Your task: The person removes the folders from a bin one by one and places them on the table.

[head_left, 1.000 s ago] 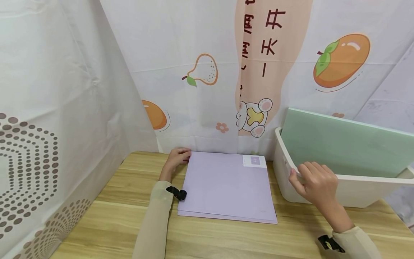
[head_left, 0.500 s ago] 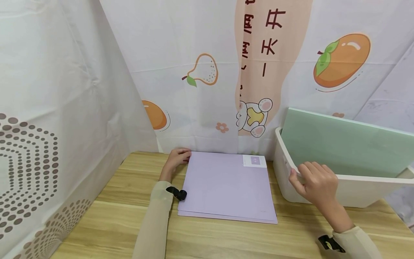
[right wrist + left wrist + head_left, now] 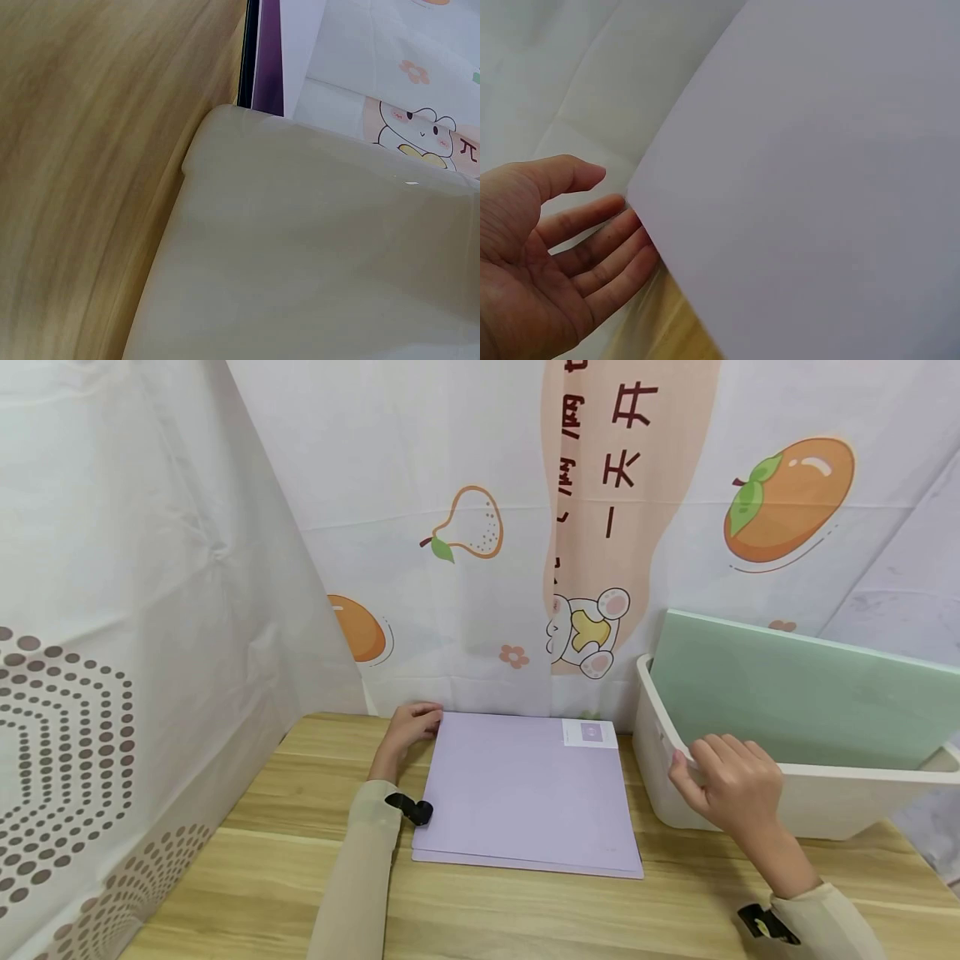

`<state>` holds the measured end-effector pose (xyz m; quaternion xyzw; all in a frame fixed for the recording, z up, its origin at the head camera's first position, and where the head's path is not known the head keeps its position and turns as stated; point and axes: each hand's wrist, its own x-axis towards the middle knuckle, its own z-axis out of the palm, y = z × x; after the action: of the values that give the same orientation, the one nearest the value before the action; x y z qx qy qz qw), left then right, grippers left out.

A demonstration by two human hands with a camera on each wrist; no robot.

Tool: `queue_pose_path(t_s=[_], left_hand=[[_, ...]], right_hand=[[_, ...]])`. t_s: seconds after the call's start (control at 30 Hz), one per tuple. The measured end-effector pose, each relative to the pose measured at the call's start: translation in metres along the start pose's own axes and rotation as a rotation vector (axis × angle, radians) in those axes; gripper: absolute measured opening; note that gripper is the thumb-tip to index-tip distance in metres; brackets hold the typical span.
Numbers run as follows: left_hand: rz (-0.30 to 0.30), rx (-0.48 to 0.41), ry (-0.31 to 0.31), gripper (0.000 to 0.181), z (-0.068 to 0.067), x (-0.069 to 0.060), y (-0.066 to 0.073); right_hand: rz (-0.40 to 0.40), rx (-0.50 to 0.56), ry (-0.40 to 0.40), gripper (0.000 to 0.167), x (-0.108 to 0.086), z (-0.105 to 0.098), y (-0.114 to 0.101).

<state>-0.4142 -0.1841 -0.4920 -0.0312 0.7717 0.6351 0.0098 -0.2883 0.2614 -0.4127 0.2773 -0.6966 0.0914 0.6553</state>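
A light purple folder (image 3: pixel 525 793) with a white label (image 3: pixel 588 732) at its far right corner lies flat on the table, a second purple layer showing along its near edge. My left hand (image 3: pixel 411 727) is at the folder's far left corner. In the left wrist view, the left fingertips touch the purple folder (image 3: pixel 795 180) at its edge, and the thumb stands apart. On the right, my right hand (image 3: pixel 738 785) grips the front rim of a white plastic bin (image 3: pixel 825 802); the finger ends are hidden behind the rim. The right wrist view shows the bin's wall (image 3: pixel 300 240) but no hand.
A pale green board or folder (image 3: pixel 810 693) leans inside the bin and rises above its rim. Printed white cloth (image 3: pixel 465 627) hangs behind the wooden table (image 3: pixel 480 918), and more cloth (image 3: pixel 187 568) hangs at the left.
The head view has shifted very slightly. Both hands, the folder and the bin keep their places.
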Motion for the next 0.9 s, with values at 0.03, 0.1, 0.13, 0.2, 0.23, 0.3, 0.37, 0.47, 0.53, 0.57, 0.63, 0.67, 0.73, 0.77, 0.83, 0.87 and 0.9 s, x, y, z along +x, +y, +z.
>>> queue_pose_path(t_s=[0.03, 0.1, 0.13, 0.2, 0.23, 0.3, 0.37, 0.47, 0.53, 0.57, 0.63, 0.67, 0.73, 0.77, 0.83, 0.87, 0.9], left_hand=[[0.009, -0.008, 0.006, 0.035, 0.000, -0.001, 0.002], [0.027, -0.012, 0.020, 0.035, 0.000, -0.003, 0.007], [0.041, -0.010, 0.026, 0.036, 0.000, -0.004, 0.011], [0.069, 0.002, 0.038, 0.036, 0.000, -0.005, 0.018], [0.084, 0.010, 0.042, 0.037, -0.001, -0.006, 0.022], [0.126, 0.029, 0.041, 0.038, -0.002, -0.008, 0.030], [0.159, 0.036, 0.042, 0.039, -0.003, -0.011, 0.038], [0.215, 0.038, 0.033, 0.040, -0.001, -0.017, 0.054], [0.255, 0.047, 0.028, 0.041, 0.002, -0.022, 0.065], [0.276, 0.050, 0.025, 0.041, 0.003, -0.025, 0.070], [0.323, 0.061, 0.017, 0.042, 0.006, -0.030, 0.081], [0.351, 0.062, 0.014, 0.042, 0.008, -0.033, 0.086], [0.405, 0.061, 0.008, 0.043, 0.010, -0.038, 0.095], [0.428, 0.052, 0.007, 0.043, 0.012, -0.041, 0.099], [0.466, 0.032, 0.008, 0.043, 0.016, -0.045, 0.107], [0.481, 0.018, 0.009, 0.043, 0.019, -0.047, 0.111], [0.492, 0.006, 0.011, 0.043, 0.022, -0.048, 0.114]], right_hand=[[0.000, -0.001, 0.000, 0.040, 0.000, 0.000, 0.000], [-0.001, -0.001, -0.002, 0.041, 0.000, 0.000, 0.001], [-0.001, -0.001, -0.002, 0.041, 0.001, 0.000, 0.001], [-0.001, -0.001, -0.003, 0.041, 0.001, 0.000, 0.001], [-0.001, -0.002, -0.003, 0.041, 0.001, 0.000, 0.001], [-0.003, -0.001, -0.001, 0.041, 0.001, 0.000, 0.001], [-0.006, -0.001, -0.001, 0.041, 0.001, 0.000, 0.001], [-0.015, -0.001, 0.005, 0.040, 0.001, -0.001, 0.001], [-0.022, -0.004, 0.004, 0.040, 0.001, -0.002, 0.002], [-0.025, -0.006, 0.006, 0.040, 0.001, -0.002, 0.002], [-0.031, -0.010, 0.004, 0.041, 0.001, -0.002, 0.002], [-0.033, -0.012, 0.003, 0.041, 0.000, -0.002, 0.002], [-0.036, -0.017, -0.004, 0.041, 0.000, -0.001, 0.002], [-0.036, -0.017, -0.006, 0.041, 0.000, -0.001, 0.002], [-0.038, -0.021, -0.016, 0.041, -0.001, -0.001, 0.002], [-0.039, -0.023, -0.020, 0.040, -0.001, -0.002, 0.002], [-0.040, -0.024, -0.026, 0.040, -0.001, -0.002, 0.002]])
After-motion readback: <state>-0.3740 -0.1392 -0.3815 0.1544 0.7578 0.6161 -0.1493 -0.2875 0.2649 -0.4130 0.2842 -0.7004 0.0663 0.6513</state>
